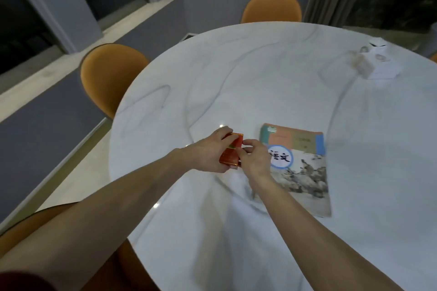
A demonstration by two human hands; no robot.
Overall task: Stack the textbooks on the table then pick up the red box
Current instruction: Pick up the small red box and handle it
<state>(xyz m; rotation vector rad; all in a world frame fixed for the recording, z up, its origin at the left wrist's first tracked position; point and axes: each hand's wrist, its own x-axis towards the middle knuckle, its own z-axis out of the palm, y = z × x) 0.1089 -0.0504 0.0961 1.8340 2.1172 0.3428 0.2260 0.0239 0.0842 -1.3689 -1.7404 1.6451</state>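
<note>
A small red box [230,151] with gold edging sits between both of my hands, just above the white marble table [236,78]. My left hand [208,152] wraps its left side, thumb on top. My right hand [254,159] pinches its right edge with fingers curled. A textbook [305,172] with a landscape picture and a blue-ringed white circle lies flat to the right of my hands; my right wrist covers its lower left corner. I cannot tell whether more books lie under it.
A white tissue box [376,64] stands at the far right of the table. Orange chairs stand at the far edge [272,7] and the left edge [108,75]. A window ledge runs along the left.
</note>
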